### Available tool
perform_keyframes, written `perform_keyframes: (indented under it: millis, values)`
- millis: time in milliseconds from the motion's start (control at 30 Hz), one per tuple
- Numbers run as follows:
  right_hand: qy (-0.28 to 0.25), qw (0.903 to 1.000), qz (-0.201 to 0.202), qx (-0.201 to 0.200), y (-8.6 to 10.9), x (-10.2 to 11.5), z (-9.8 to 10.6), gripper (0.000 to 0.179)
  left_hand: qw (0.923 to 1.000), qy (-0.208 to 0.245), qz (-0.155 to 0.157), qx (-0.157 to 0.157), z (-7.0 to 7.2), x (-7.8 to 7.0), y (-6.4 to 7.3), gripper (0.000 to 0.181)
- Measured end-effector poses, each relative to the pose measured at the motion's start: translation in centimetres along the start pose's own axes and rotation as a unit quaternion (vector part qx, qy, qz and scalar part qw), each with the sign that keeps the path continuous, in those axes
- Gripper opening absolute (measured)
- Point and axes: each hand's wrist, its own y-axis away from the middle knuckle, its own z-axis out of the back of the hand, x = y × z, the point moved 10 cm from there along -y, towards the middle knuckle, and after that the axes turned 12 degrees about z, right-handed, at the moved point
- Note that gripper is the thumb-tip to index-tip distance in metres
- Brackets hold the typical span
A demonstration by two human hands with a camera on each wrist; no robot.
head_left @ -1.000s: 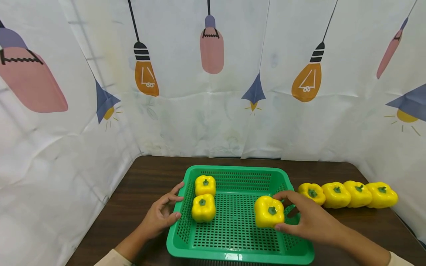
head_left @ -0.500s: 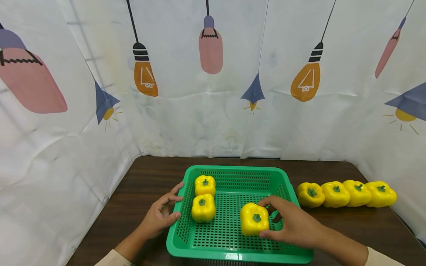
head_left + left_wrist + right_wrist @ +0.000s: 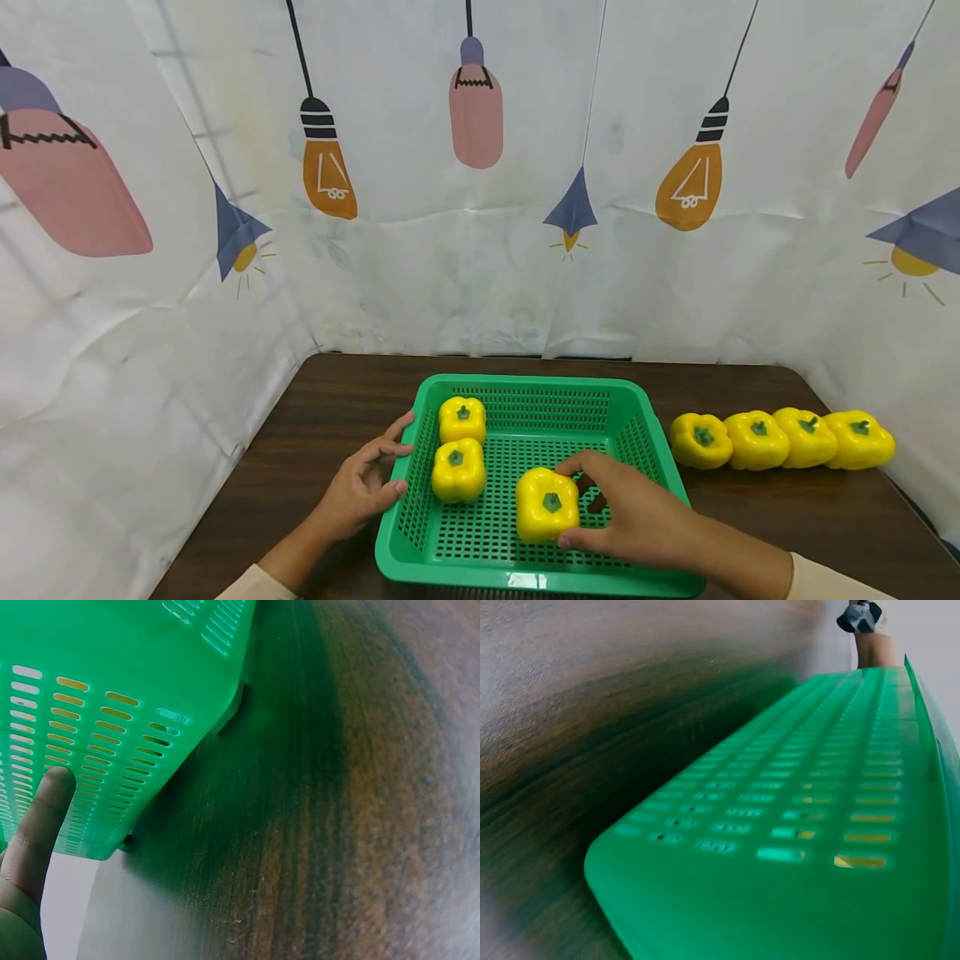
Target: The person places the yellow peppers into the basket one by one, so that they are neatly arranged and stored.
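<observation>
Landmark: one green basket (image 3: 457, 574), on the dark tabletop (image 3: 337, 400); every place below is taken from it.

Held pepper (image 3: 543, 508): one, yellow, green stem facing up, inside the basket's outline, about midway across and toward the near wall. Whether it touches the basket floor, you cannot tell from this angle.

Your right hand (image 3: 641, 518): reaches over the basket's right side; thumb and fingers pinch the held pepper at its right.

Your left hand (image 3: 365, 486): at the basket's left wall, fingers apart and relaxed, gripping nothing. One fingertip shows against or just beside the slotted side.

Far pepper (image 3: 462, 419) and near pepper (image 3: 459, 471): two, yellow, in the basket along its left wall, one behind the other, close together.

Outer row (image 3: 765, 442): four yellow peppers on the tabletop, beyond the basket's right side, the first just beside the rim.

Patterned curtain (image 3: 465, 275): hangs behind the basket.

Step in hand, as judged: you are placing a third pepper in the basket. The next move seems to call for seating it on the basket floor, then parting thumb and fingers gently so it stays upright.
</observation>
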Motion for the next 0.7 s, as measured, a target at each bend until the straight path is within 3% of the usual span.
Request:
perform_keyframes:
  millis: [167, 700]
  values:
    - [-0.008, 0.9999, -0.011, 0.009, -0.6, 0.2, -0.7, 0.068, 1.0, -0.002, 0.001, -0.003, 0.0, 0.0, 0.0, 0.037]
    - [-0.009, 0.9998, 0.012, 0.017, -2.6, 1.2, -2.7, 0.064, 0.9999, -0.006, 0.009, -0.006, 0.0, 0.1, 0.0, 0.037]
